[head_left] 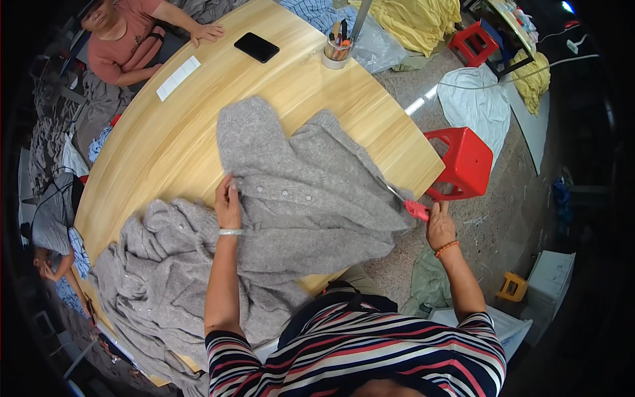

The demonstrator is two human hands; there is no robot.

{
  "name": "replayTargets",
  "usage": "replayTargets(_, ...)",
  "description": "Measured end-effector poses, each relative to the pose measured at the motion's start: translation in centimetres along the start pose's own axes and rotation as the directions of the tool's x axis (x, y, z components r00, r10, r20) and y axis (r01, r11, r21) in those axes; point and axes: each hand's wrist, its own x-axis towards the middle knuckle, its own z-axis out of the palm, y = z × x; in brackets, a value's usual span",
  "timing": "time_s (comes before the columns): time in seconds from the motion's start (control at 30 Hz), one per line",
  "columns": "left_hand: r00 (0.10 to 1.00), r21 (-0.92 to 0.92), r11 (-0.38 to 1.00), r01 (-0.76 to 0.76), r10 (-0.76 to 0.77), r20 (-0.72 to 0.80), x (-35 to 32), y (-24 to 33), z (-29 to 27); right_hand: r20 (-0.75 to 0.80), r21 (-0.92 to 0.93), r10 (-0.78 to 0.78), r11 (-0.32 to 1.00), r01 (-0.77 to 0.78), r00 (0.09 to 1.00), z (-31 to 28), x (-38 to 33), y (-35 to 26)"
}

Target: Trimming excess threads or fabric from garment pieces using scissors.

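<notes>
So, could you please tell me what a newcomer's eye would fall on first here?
Probably the grey knitted garment with shiny buttons, spread across the pale wooden table, with the person's left hand at its left edge. Next, the pink-handled metal tool in the right hand, by the garment's right end. The bright red plastic stool beside the table's right corner also stands out.

Gray knit cardigan [301, 169], three shiny buttons [285, 193] showing, lies spread and rumpled on wooden table [165, 132], overhanging near edge. Pink-handled tool [415, 208], probably scissors, blade at cardigan's right edge.
</notes>
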Motion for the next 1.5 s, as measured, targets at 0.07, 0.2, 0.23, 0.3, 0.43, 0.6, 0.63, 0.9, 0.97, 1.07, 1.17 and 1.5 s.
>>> replayTargets(0.07,0.979,0.331,0.928,-0.168,0.196,-0.05,-1.3,3.3,0.8,-0.103,0.069,-0.031,0.997,0.038,0.994,-2.7,-0.1,-2.0)
replayTargets(0.2,0.905,0.577,0.704,-0.415,0.384,0.183,-2.7,3.9,2.1,-0.088,0.368,-0.377,0.848,0.382,0.922,-5.6,0.5,-7.7)
replayTargets(0.23,0.907,0.582,0.703,-0.408,0.383,0.173,-3.0,3.1,2.3,-0.118,0.345,-0.524,0.775,0.529,0.844,-5.8,0.8,-9.1)
replayTargets(0.3,0.92,0.731,0.562,-0.388,0.277,0.276,-3.3,1.7,2.7,-0.067,0.307,-0.6,0.748,0.588,0.798,-5.8,1.5,-11.4)
replayTargets(0.43,0.92,0.73,0.562,-0.389,0.198,0.338,-3.2,1.2,2.7,0.082,0.309,-0.649,0.739,0.599,0.757,-5.0,2.5,-15.4)
replayTargets(0.6,0.905,0.746,0.52,-0.417,0.164,0.392,-3.0,1.3,2.4,0.057,0.309,-0.719,0.672,0.673,0.693,-5.7,4.1,-20.9)
replayTargets(0.63,0.903,0.742,0.523,-0.42,0.16,0.398,-3.1,1.6,2.5,0.081,0.3,-0.728,0.67,0.68,0.681,-5.8,4.5,-21.6)
replayTargets(0.9,0.854,0.643,0.57,-0.512,0.257,0.452,-3.6,2.6,4.5,0.125,0.325,-0.709,0.69,0.646,0.694,-7.2,3.3,-18.3)
replayTargets(0.97,0.849,0.556,0.66,-0.505,0.266,0.456,-4.3,2.2,5.8,0.094,0.322,-0.673,0.718,0.617,0.734,-6.8,2.7,-17.1)
replayTargets(1.07,0.824,0.594,0.602,-0.533,0.21,0.526,-4.6,1.9,7.3,0.187,0.228,-0.599,0.797,0.559,0.779,-6.6,2.0,-15.6)
replayTargets(1.17,0.822,0.635,0.56,-0.532,0.164,0.545,-4.6,1.7,7.8,0.218,0.18,-0.585,0.811,0.557,0.781,-6.3,1.5,-14.1)
replayTargets(1.5,0.806,0.625,0.593,-0.509,0.072,0.588,-4.3,2.0,7.5,0.152,0.195,-0.634,0.771,0.606,0.758,-7.0,3.2,-17.2)
